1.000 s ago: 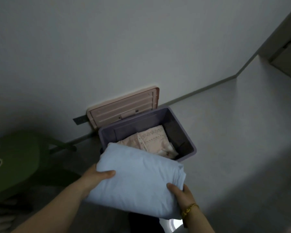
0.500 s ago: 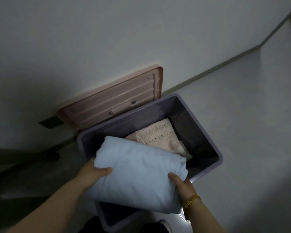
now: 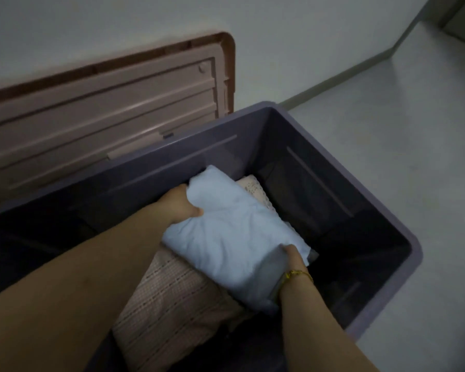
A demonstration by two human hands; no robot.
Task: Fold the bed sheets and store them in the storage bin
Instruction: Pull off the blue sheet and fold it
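Pale blue cotton bunches under my fingers (image 3: 195, 210). My left hand (image 3: 180, 204) grips the far corner of the folded blue sheet (image 3: 234, 237), thumb on top and the other fingers curled out of sight beneath. My right hand (image 3: 293, 257), with a thin gold bracelet (image 3: 298, 273) at the wrist, clamps the near edge the same way.

Half a second ago the sheet was level with the rim. Now both forearms reach down inside the purple storage bin (image 3: 199, 151), and the sheet lies low in it, across a folded pink lace-trimmed cloth (image 3: 172, 299) already stored there. I cannot tell whether its full weight rests on that cloth yet.

Dark bare space remains along the right side of the bin. Behind the bin, its pink ribbed lid (image 3: 105, 108) leans against the white wall (image 3: 253, 28), and pale floor (image 3: 387, 130) spreads away to the right.

I judge the storing step nearly done. What remains is to let go, draw both hands out without dragging the folds open, and fit the lid.
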